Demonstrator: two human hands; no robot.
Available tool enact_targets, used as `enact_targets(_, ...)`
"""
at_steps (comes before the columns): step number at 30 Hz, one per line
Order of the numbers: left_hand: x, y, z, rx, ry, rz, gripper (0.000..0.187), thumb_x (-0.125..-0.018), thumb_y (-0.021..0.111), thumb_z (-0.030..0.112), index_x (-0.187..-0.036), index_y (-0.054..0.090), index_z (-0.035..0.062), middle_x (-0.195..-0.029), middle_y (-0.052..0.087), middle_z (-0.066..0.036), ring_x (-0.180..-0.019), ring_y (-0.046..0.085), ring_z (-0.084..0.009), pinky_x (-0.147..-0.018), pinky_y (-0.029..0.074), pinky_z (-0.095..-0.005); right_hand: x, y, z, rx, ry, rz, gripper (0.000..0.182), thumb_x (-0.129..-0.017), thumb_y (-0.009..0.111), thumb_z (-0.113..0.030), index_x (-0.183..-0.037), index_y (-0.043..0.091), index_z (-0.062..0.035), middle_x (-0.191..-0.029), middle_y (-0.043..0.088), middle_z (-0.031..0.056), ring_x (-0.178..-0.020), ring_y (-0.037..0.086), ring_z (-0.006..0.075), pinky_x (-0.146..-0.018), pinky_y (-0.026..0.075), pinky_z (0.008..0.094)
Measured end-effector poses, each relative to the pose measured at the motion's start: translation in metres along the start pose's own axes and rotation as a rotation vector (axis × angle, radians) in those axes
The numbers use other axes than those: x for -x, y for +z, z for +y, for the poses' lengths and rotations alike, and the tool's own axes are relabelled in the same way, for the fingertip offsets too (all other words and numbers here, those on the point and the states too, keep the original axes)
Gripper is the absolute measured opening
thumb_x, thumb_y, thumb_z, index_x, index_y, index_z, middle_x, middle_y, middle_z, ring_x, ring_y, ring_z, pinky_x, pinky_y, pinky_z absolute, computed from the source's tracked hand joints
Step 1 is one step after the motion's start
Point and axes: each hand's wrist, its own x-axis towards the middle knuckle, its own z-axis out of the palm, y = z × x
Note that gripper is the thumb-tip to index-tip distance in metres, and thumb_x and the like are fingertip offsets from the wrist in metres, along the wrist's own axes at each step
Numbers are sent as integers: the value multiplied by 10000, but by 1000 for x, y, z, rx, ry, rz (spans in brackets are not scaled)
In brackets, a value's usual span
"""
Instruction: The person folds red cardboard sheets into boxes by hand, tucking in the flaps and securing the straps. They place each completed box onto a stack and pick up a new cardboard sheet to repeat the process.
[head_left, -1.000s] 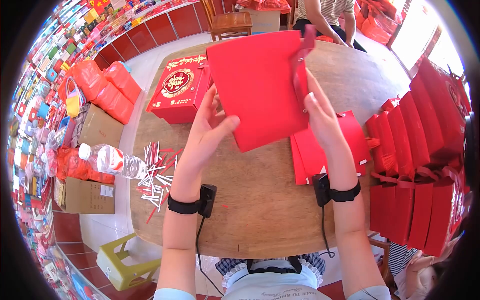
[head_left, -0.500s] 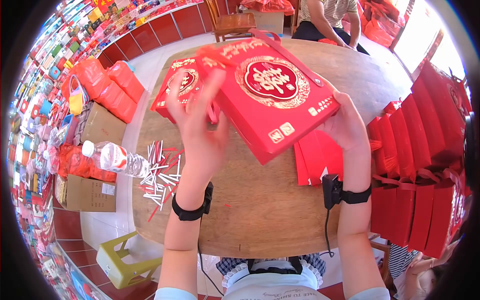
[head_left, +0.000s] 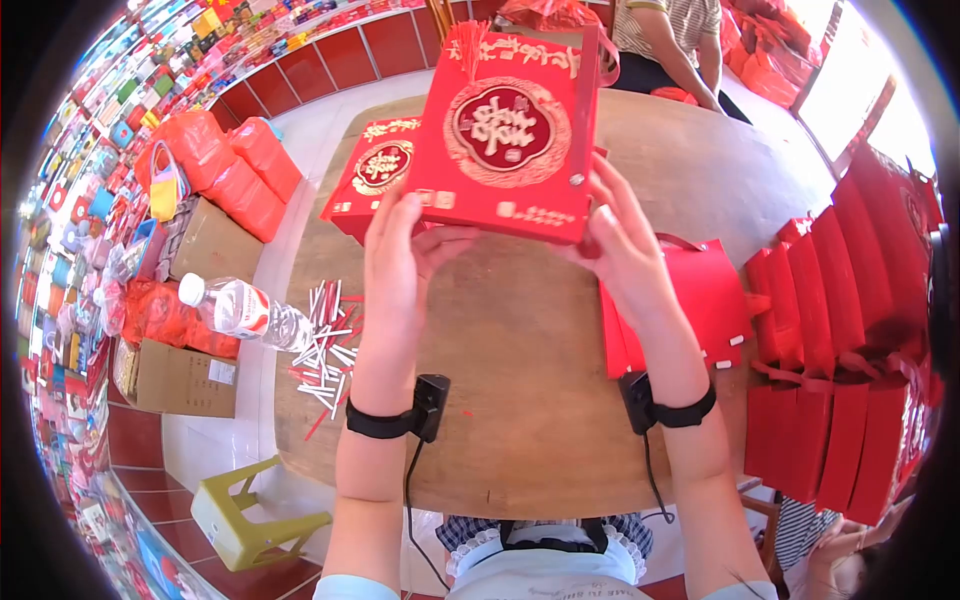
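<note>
Between my two hands a red gift box (head_left: 550, 95) is held up above the table, its face with a gold-rimmed round emblem turned upward. A red tassel hangs at its far left corner, and a strap handle shows at the far right. My left hand (head_left: 400, 245) grips the near left corner, thumb along the edge. At the near right corner, my right hand (head_left: 620, 235) has its fingers on the side. Behind the held box to the left stands a similar red box (head_left: 370, 190). A flat red folded bag or box (head_left: 690, 300) lies beneath my right forearm.
Red and white sticks (head_left: 325, 350) lie heaped at the wooden table's (head_left: 500, 400) left, beside a water bottle (head_left: 240, 308). Rows of red bags (head_left: 810, 290) stand at the right. A green stool (head_left: 250, 510) is at lower left. Another person (head_left: 675, 50) sits at the far side.
The box has turned and moved left and farther away. My left hand, open and apart from it before, now grips its near left corner. My right hand has shifted left with it.
</note>
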Motion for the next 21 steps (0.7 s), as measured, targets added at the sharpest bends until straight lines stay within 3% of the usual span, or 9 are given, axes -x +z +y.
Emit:
enact_targets(2, -7, -23, 11, -92, 38, 37, 395, -920, 404, 338, -1107, 489, 1, -999, 606, -122, -767, 635, -226, -727, 513, -329, -12, 17, 9, 142, -10, -69, 609, -901, 487, -142, -1411, 155, -108, -1395, 310, 72, -1029, 516, 110, -761, 452, 264)
enact_targets(5, -32, -52, 28, -322, 13, 258, 348, -923, 385, 278, -1002, 557, -14, -890, 627, -128, -771, 617, -165, -690, 484, -283, -42, 49, 27, 96, -8, -59, 613, -892, 513, -198, -1405, 193, -102, -1339, 398, 99, -1034, 524, 136, -804, 443, 280)
enact_targets(7, -58, -80, 24, -513, 369, 353, 385, -932, 373, 273, -908, 580, -50, -859, 622, -110, -757, 572, -139, -700, 436, -275, -74, 61, 47, 321, -154, -19, 600, -877, 536, -246, -1384, 260, -82, -1220, 511, 125, -1046, 526, 164, -878, 406, 282)
enact_targets(10, -64, -85, 27, -469, 400, 403, 402, -935, 366, 269, -887, 569, -75, -846, 612, -95, -768, 535, -132, -720, 405, -275, -100, 76, 60, 349, -134, 38, 591, -866, 538, -291, -1363, 305, -73, -1121, 568, 165, -1062, 528, 202, -933, 366, 285)
enact_targets(11, -66, -93, 23, -512, 398, 383, 401, -934, 370, 276, -899, 567, -71, -854, 611, -102, -769, 539, -136, -723, 411, -276, -110, 76, 70, 379, -132, 33, 596, -857, 519, -379, -1361, 329, -125, -1215, 511, 158, -1140, 463, 271, -971, 335, 347)
enact_targets(12, -67, -101, 22, -511, 398, 384, 401, -934, 370, 276, -899, 567, -71, -854, 611, -102, -769, 539, -136, -723, 411, -276, -115, 77, 82, 380, -132, 33, 596, -857, 519, -379, -1361, 329, -125, -1215, 511, 158, -1140, 463, 271, -971, 335, 347)
enact_targets(15, -67, -114, 13, -694, 206, 409, 431, -938, 356, 297, -953, 573, -75, -889, 618, -124, -819, 555, -151, -757, 413, -288, -117, 81, 99, 666, -22, 106, 642, -804, 479, -559, -1335, 377, -214, -1344, 393, 90, -1230, 296, 356, -996, 258, 466)
enact_targets(18, -67, -118, -4, -805, 298, 458, 475, -942, 332, 330, -1019, 571, -74, -934, 621, -145, -873, 565, -171, -789, 409, -296, -106, 86, 104, 785, 11, 177, 656, -800, 487, -556, -1332, 371, -189, -1311, 426, 88, -1207, 325, 336, -990, 249, 467)
enact_targets(21, -71, -128, -13, -624, 297, 462, 502, -946, 307, 351, -1060, 566, -63, -966, 619, -154, -904, 566, -188, -805, 406, -299, -102, 92, 100, 779, 44, 166, 681, -803, 495, -542, -1325, 361, -126, -1310, 423, 78, -1199, 332, 317, -993, 221, 473)
